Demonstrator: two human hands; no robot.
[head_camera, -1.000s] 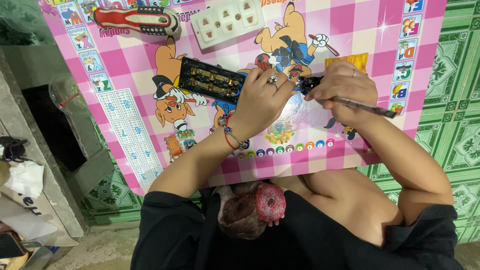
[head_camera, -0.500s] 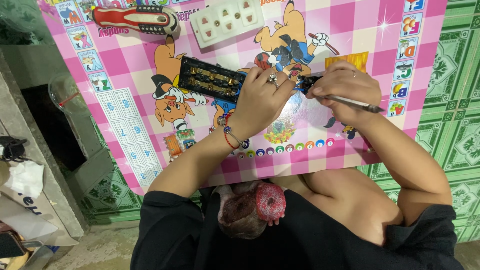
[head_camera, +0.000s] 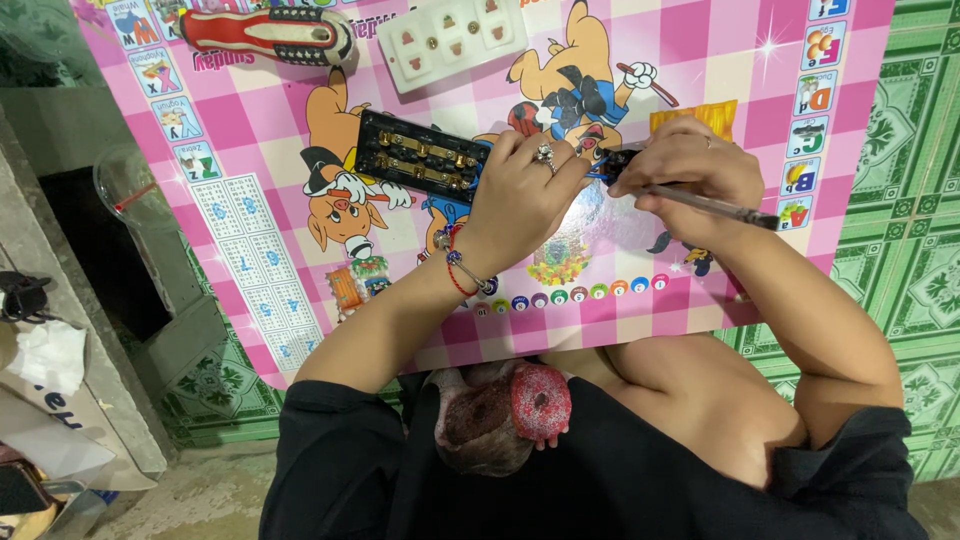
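Observation:
A black socket strip body (head_camera: 418, 156) with brass contacts lies open on a pink checkered mat (head_camera: 250, 120) printed with cartoon pigs. My left hand (head_camera: 522, 192), wearing a ring and a red bead bracelet, grips the strip's right end. Touching it from the right, my right hand (head_camera: 688, 172) is closed around a thin metal-shafted tool (head_camera: 722, 207) whose shaft sticks out to the right. The tool's tip and the small dark part between my hands are mostly hidden by my fingers.
A white socket cover plate (head_camera: 455, 36) and a red-and-black tool handle (head_camera: 266, 30) lie at the mat's far edge. Green patterned floor tiles (head_camera: 915, 180) surround the mat. A clear plastic cup (head_camera: 130, 185) and a concrete ledge (head_camera: 60, 300) are at the left.
My right hand and its thin tool have shifted slightly left, closer to my left hand. The strip and my left hand stay put.

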